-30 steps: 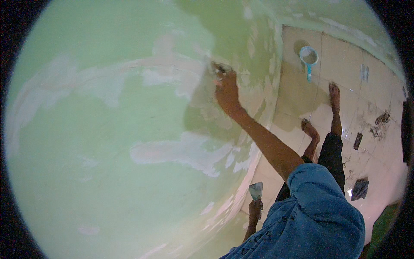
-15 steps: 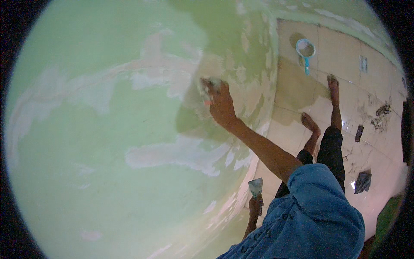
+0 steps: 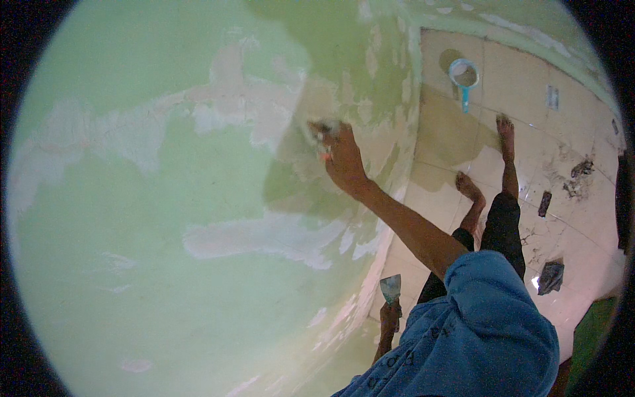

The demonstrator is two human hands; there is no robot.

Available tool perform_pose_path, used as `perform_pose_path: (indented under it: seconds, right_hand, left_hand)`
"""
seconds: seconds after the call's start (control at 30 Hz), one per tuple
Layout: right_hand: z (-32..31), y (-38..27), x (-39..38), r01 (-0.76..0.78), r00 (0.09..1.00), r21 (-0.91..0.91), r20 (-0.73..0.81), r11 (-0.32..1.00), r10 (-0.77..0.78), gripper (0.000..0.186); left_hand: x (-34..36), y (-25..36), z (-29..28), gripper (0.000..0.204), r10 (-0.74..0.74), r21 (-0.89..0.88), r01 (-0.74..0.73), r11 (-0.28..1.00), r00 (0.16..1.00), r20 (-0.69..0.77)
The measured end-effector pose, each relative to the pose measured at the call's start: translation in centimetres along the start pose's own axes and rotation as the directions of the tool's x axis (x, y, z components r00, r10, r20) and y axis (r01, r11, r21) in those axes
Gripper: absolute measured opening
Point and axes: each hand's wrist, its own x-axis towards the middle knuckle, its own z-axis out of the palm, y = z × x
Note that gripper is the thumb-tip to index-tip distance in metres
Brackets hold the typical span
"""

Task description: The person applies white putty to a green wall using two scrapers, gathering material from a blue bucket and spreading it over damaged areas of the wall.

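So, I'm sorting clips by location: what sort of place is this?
Likely an indoor room, its finish worn or incomplete: there's a green wall with pale patches, a tiled floor with dark debris, and a scraper in the left hand.

Indoors, under renovation: patched green wall (image 3: 218, 198), dirt-smudged tile floor (image 3: 516, 73).

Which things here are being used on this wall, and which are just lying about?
In use, it seems:
wide scraper, in the left hand
blurred object with an orange patch, in the right hand
patched green wall

Apparently just lying about:
round blue dipper
dark crumpled item
dark oblong piece
dark debris
pale flat scrap
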Motion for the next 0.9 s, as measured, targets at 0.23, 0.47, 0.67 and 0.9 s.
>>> perform_pose_path:
  seconds: [0.23,0.47,0.67,0.9]
  right_hand:
    - [-0.5,3.9,-0.8,-0.189,0.965,0.008,-0.183,0.982,0.188,0.050]
    - [3.9,-0.3,-4.0,-0.158,0.982,0.027,-0.101,0.987,0.160,0.056]
    - [1.3,2.3,-5.2,-0.221,0.967,0.109,-0.105,0.969,0.232,0.047]
    - [3.0,-1.8,-1.3,-0.145,0.989,-0.224,-0.050,0.964,0.137,0.066]
  left_hand:
    - [-0.7,1.1,-0.5,0.028,-0.156,-0.166,0.156,0.974,0.988,0.014]
    - [0.1,-1.7,-0.2,0.025,-0.082,-0.220,0.086,0.972,0.996,0.026]
    - [1.4,-3.6,0.0,0.027,0.016,-0.186,-0.029,0.982,0.998,-0.068]
    - [0.0,-1.9,0.1,0.032,0.012,-0.069,-0.014,0.998,0.999,-0.035]
